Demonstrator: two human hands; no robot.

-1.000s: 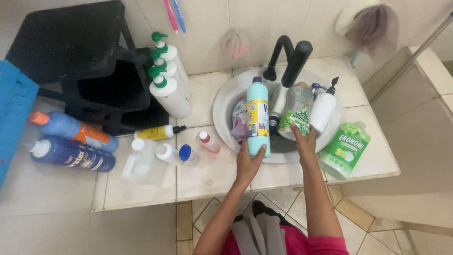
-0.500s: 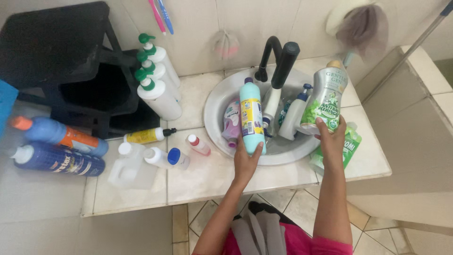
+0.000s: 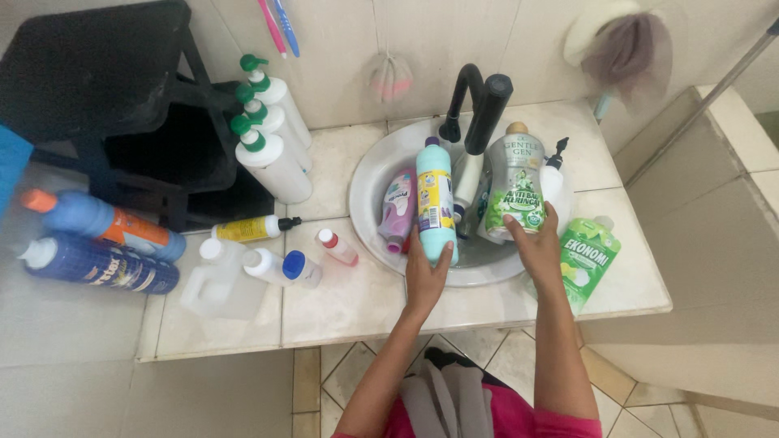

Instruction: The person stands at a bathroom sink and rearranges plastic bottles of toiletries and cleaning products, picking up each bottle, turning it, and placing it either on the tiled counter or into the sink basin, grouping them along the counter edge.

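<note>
White tile runs under everything, a counter (image 3: 357,300) with a round basin (image 3: 369,182) sunk into it and a black faucet (image 3: 462,101) arching over the bowl.

What has changed in the last second is the right hand (image 3: 537,247). A second ago it was down at the basin's edge with the green-labelled detergent bottle (image 3: 513,191) low among the others; half a second ago it had swung that bottle well out to the right and high, over the green refill pouch (image 3: 586,259). Now the bottle is back over the basin, upright, just right of the faucet, with a white pump bottle (image 3: 553,174) close behind it. So the bottle has been lifted clear and is being carried, not resting anywhere.

The left hand (image 3: 426,272) has barely shifted across all three views. It grips the base of the teal bottle (image 3: 436,195), which stands upright in the basin; a pink bottle (image 3: 398,209) lies just to the left of it in the bowl.

Both forearms reach straight up from the bottom of the view, roughly parallel. The left hand's fingers wrap the teal bottle's lower end from beneath; the right hand cups the detergent bottle's bottom, fingers spread up its label.

Well off to the left of the hands are three white pump bottles with green tops (image 3: 272,158), a small yellow bottle (image 3: 247,229) on its side, and blue bottles (image 3: 97,264) lying flat.
</note>
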